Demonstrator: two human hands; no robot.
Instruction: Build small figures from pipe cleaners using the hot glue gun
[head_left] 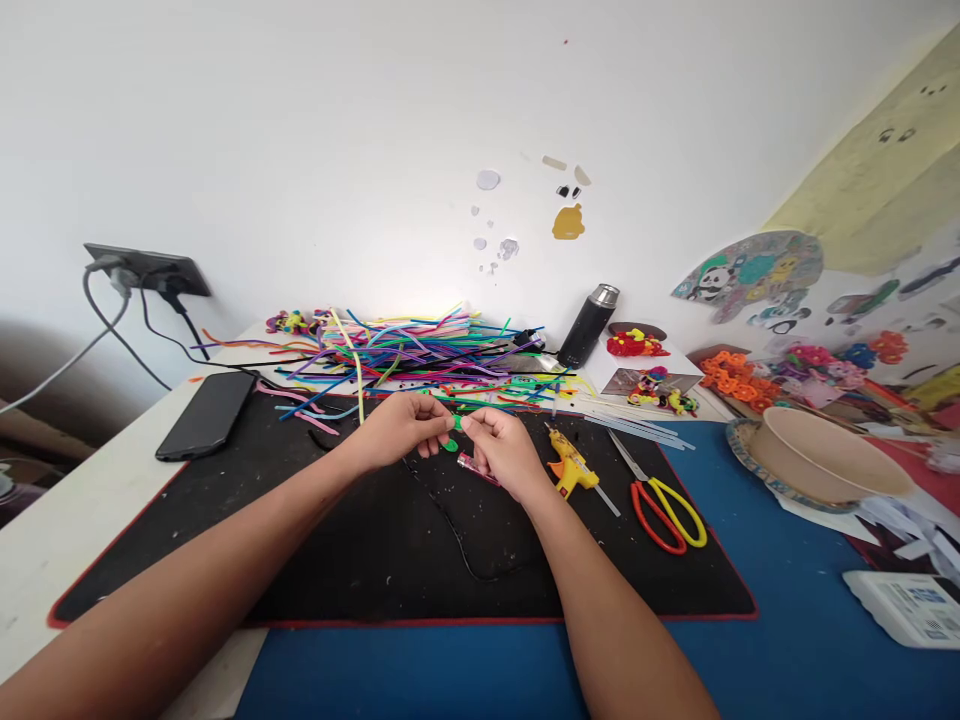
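My left hand (401, 428) and my right hand (502, 450) meet over the black mat (300, 540), fingers pinched together. Between them they hold a short green pipe cleaner piece (455, 423); a small green loop (449, 445) sits just under it. A pink lighter (474, 464) lies on the mat below my right hand. A heap of coloured pipe cleaners (420, 350) lies just beyond both hands.
A yellow glue gun (570, 466) and red-and-yellow scissors (664, 505) lie right of my hands. A black phone (208, 413) rests at the mat's left. A dark flask (587, 325), pipe-cleaner flowers (731, 375) and a beige bowl (821, 455) stand at the right.
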